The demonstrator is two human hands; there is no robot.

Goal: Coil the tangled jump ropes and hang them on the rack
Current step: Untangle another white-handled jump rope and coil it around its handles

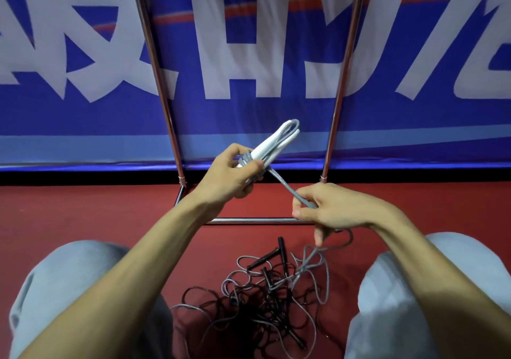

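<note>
Banner (96, 115): a blue sheet with big white characters and an orange stripe is filling the whole background, hanging down to the floor line.
Floor (83, 215): the red surface is stretching out below the banner and running under everything in the foreground.
Rack (154, 63): two chrome uprights are standing in front of the banner, and a chrome base bar is lying on the floor between them, just beyond the hands.
Knees (69, 289): two knees in light grey fabric are framing the bottom corners, left and right.
Tangle (262, 303): a heap of grey and dark jump ropes is lying on the floor between the knees, loops crossing every way.
Left hand (229, 179): it's holding a bundle up in front of the rack, fingers (257, 165) curling tightly round the wrapped middle.
Right hand (331, 209): it's hovering lower, near the base bar, thumb and forefinger pinching the grey rope.
Bundle (272, 143): two white handles lying side by side, a grey loop between them, are sticking up out of the left hand, with grey turns wrapping their lower part.
Grey rope (287, 190): one taut strand is running from the bundle down to the right hand, then dropping slack into the tangle.
Black handles (281, 248): a few are poking out at the top of the tangle, just below the right hand.
</note>
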